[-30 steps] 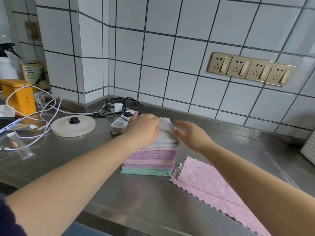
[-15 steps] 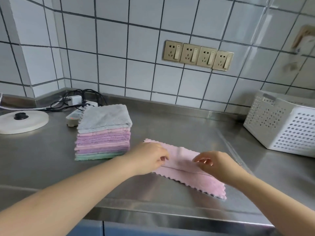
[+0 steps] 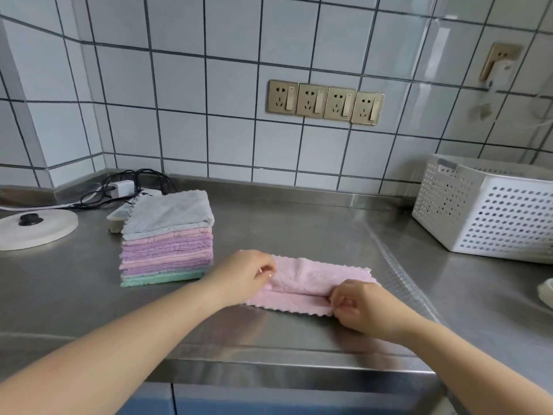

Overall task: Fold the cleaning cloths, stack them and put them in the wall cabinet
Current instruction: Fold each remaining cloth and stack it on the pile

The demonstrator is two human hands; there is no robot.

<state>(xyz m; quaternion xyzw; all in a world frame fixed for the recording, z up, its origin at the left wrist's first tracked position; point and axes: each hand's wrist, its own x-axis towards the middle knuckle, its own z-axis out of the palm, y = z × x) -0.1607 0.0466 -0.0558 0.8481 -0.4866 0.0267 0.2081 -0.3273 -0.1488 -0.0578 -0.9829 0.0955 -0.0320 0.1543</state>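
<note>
Your left hand point(image 3: 248, 277) pinches the left end of the pink cloth point(image 3: 311, 280), fingers curled onto its folded edge. Your right hand point(image 3: 356, 307) pinches the right end, thumb and fingers closed on the near fold. The cloth lies on the steel counter point(image 3: 299, 232) in front of you, folded lengthwise into a long strip with a crease running between your hands and its zigzag edge showing along the near side. Just to its left, close to your left hand but apart from the cloth, stands the stack point(image 3: 167, 244) of folded cloths: a grey one on top, pink and purple layers under it, a green one at the bottom. Behind the stack, a power strip point(image 3: 119, 215) pokes out, with a white charger point(image 3: 121, 187) and black cables point(image 3: 140, 178) toward the corner of the tiled wall. A round white lid point(image 3: 36, 229) with a black knob sits at the far left of the counter. Four gold sockets point(image 3: 324, 103) are set in the wall above, and a white perforated basket point(image 3: 490, 208) stands at the right, well apart from the cloth.
</note>
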